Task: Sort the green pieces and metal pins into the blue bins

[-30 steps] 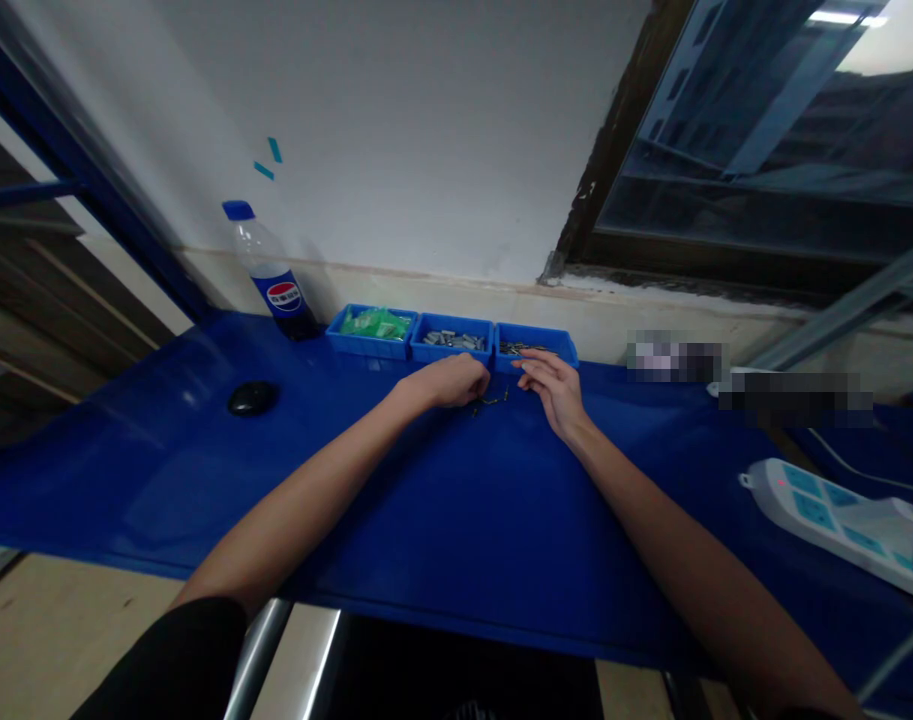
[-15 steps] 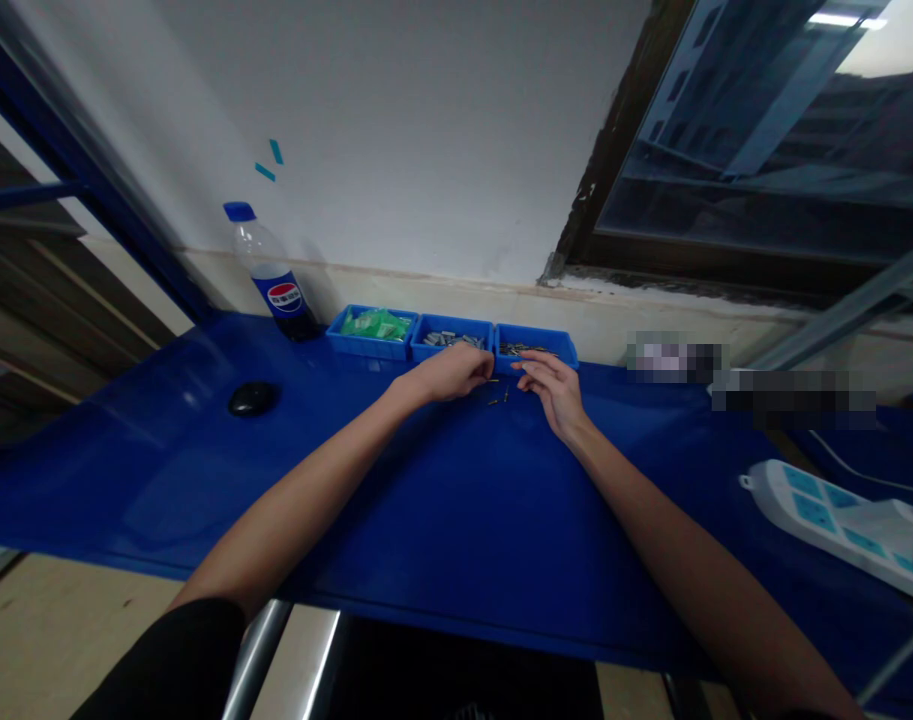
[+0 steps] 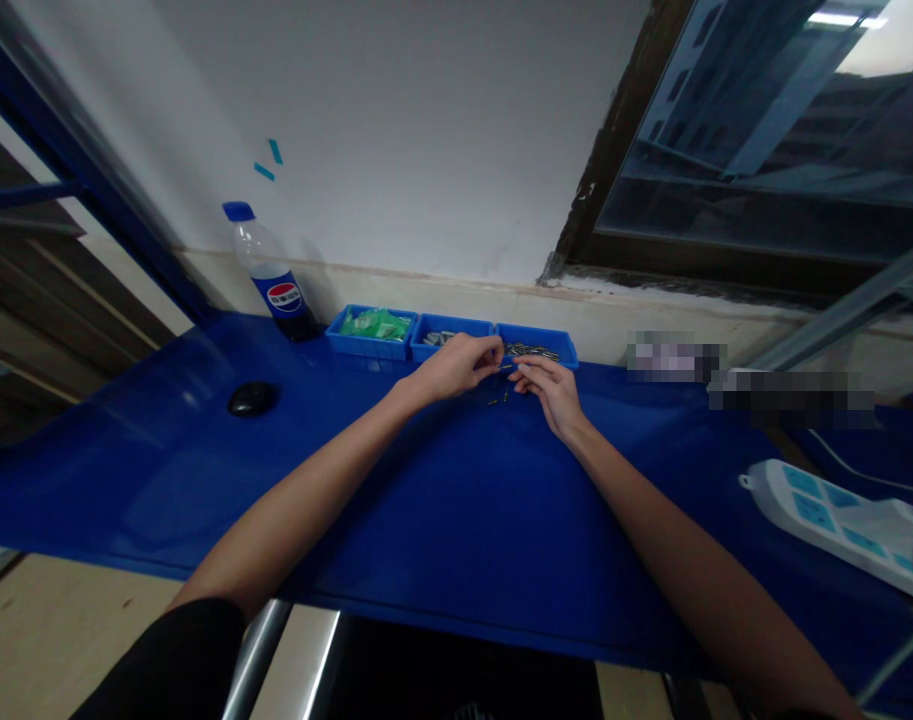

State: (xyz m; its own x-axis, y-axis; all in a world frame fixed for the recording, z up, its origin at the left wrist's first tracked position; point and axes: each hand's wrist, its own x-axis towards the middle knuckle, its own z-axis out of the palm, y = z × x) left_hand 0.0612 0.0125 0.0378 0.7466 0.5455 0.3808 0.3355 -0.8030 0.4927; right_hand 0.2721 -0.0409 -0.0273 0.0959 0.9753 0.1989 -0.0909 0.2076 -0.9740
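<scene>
My left hand [image 3: 463,366] is closed in a pinch on a small brass-coloured pin [image 3: 505,367], in front of the blue bins. The pin points across towards my right hand [image 3: 550,392], whose fingertips are drawn together close to its other end. Whether those fingertips grip anything is too small to make out. Below the hands, two small pins [image 3: 493,402] lie on the blue table. Behind my right hand, the right-hand bin [image 3: 567,346] holds many thin metal pins. The middle bin [image 3: 420,350], partly covered by my left hand, contains grey metal pieces.
A third blue bin [image 3: 370,346] holds green packets. A cola bottle [image 3: 283,295] stands left of it, with a black mouse [image 3: 252,398] nearer me. At the right lies a white power strip [image 3: 823,515] with cables. A wall and window border the table [image 3: 456,520].
My left hand has lifted slightly and moved right, bringing the pin up between both hands. My right hand's fingers have drawn closer together and moved a little left towards it.
</scene>
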